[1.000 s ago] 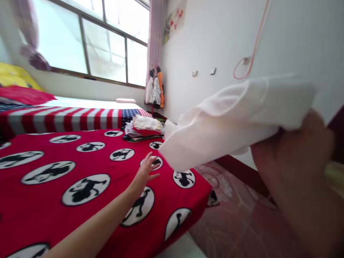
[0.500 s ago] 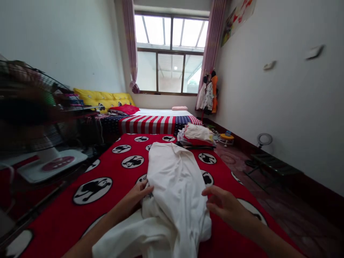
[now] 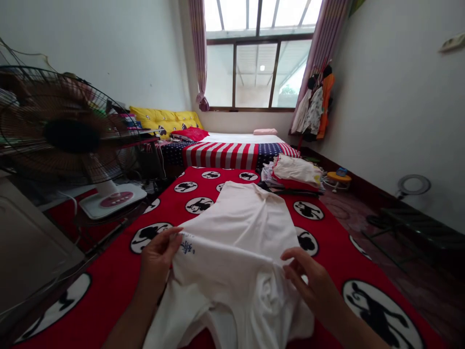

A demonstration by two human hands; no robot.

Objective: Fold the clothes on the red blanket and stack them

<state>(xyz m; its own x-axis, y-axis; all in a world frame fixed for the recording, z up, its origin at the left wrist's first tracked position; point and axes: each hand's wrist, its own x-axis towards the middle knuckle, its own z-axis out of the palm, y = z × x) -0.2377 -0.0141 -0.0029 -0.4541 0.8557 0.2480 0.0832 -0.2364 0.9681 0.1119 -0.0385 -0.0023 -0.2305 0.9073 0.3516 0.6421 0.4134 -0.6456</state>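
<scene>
The left hand's fingers [image 3: 177,236] pinch the side edge of a white shirt [image 3: 236,242] beside its dark printed mark, the forearm reaching up from the lower left. The right hand [image 3: 308,276] comes in from the lower right, fingers loosely curled and parted at the shirt's other side; whether they touch it, I cannot tell. The shirt lies on the red bed cover [image 3: 334,242], long axis running away from the person, its flat end farthest off and its near part rumpled. A pile of folded clothes [image 3: 296,172] sits just beyond, to the right; a fan [image 3: 70,135] stands left.
</scene>
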